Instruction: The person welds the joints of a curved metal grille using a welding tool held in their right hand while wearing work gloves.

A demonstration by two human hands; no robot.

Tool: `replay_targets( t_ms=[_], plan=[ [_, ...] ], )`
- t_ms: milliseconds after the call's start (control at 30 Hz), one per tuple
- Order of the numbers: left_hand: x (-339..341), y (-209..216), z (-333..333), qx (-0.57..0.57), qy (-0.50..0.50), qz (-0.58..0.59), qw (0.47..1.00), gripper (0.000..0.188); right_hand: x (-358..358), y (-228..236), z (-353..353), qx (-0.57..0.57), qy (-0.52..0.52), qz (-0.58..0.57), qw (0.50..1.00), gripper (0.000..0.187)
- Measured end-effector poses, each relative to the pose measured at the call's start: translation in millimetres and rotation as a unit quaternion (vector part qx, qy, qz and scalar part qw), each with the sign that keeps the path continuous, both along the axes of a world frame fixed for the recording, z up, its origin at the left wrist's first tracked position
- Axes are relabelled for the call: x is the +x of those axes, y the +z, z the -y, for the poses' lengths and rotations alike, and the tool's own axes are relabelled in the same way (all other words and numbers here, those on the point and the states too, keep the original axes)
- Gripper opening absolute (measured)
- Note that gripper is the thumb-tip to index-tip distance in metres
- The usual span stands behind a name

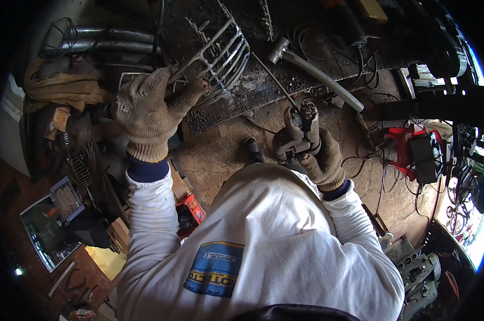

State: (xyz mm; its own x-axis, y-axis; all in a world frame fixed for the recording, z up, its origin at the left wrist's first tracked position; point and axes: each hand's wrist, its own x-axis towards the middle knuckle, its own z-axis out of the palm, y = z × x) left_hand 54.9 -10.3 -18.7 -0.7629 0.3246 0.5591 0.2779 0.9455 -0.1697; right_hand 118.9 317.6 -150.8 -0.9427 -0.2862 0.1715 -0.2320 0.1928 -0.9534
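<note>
Steel rod grille (220, 53) lies at eleven o'clock on the scorched bench (285, 80), the gloved left hand (148, 109) grasping its lower edge. Right hand (319, 158) clenches the electrode holder (301, 131); a firm brace and steady rod (274, 80) should help the weld.

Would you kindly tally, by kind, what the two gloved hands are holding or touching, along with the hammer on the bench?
Gloved hands: 2, left hand, right hand
Metal grille: 1, metal grille
Electrode holder: 1, electrode holder
Hammer: 1, hammer
Total: 5
</note>
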Motion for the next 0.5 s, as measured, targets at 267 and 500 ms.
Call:
replay_targets(
  t_ms=[267, 500],
  plan=[
    [0.8, -2.0, 1.7, 0.003, 0.01, -0.002, 1.0, 0.057, -0.8, 4.3, 1.7, 0.009, 0.001, 0.028, 1.0, 0.073],
    [-2.0, -0.2, 1.3, -0.005, 0.014, 0.008, 1.0, 0.06, -3.1, 6.3, 4.7, 0.003, 0.002, 0.022, 1.0, 0.071]
  ],
)
